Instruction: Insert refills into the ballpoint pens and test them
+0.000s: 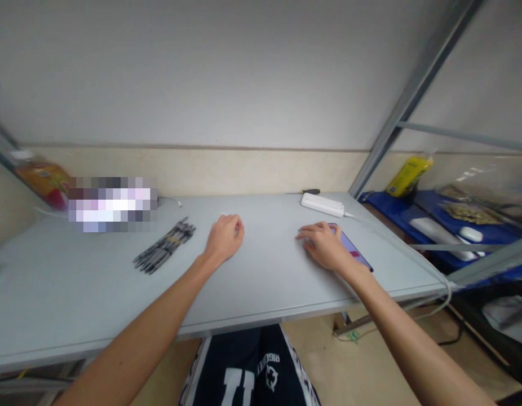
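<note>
My left hand (225,238) rests on the desk with its fingers curled into a loose fist, and nothing shows in it. To its left lies a bundle of dark pens (166,246), apart from the hand and banded around the middle. My right hand (322,243) lies palm down with its fingers stretched and slightly apart. It partly covers a phone (354,252) with a purple face; whether the palm touches the phone I cannot tell.
A white power strip (322,204) with a cable and a screwdriver (310,192) lie at the back of the desk (265,287). An orange bottle (45,177) stands back left beside a blurred-out area. Metal bed-frame posts (413,96) and a blue shelf are at right.
</note>
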A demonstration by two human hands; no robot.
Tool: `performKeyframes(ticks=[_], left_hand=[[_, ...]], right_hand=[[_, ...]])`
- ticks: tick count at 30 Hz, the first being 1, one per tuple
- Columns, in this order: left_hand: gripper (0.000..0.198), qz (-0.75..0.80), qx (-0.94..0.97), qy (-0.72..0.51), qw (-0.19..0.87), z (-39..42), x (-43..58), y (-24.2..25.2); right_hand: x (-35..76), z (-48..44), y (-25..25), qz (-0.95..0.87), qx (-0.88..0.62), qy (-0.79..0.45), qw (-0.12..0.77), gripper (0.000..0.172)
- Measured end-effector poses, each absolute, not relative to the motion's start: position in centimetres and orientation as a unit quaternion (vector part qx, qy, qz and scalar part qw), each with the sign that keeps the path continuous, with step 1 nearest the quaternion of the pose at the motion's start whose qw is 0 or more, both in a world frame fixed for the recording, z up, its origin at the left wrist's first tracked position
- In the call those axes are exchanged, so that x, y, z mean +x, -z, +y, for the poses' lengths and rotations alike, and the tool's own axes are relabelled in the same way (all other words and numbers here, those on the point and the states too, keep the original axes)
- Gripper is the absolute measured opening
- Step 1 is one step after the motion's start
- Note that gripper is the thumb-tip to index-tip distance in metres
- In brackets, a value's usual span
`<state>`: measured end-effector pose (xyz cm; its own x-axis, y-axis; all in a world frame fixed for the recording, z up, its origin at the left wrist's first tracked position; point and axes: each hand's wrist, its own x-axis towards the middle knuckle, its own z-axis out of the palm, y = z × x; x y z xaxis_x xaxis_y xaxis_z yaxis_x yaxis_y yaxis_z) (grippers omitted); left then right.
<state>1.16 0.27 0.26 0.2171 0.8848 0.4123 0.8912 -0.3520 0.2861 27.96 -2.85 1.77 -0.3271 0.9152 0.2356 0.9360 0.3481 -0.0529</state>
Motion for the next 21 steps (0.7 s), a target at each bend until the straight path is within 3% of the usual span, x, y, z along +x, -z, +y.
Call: performKeyframes(ticks=[7, 21], left_hand=[[0.031, -0.682, -0.698, 0.18, 0.125, -0.1, 0.3, -0.7], [0.039, -0.76, -0.633, 0.091, 0.116, 0.1, -1.9, -1.5]], right_hand=[[24.2, -3.8, -1.5, -0.837, -0.526, 0.019, 0.146, 0.026], [21.4, -3.7, 0.7, -0.84, -0.496, -0.022, 0.219, 0.023]])
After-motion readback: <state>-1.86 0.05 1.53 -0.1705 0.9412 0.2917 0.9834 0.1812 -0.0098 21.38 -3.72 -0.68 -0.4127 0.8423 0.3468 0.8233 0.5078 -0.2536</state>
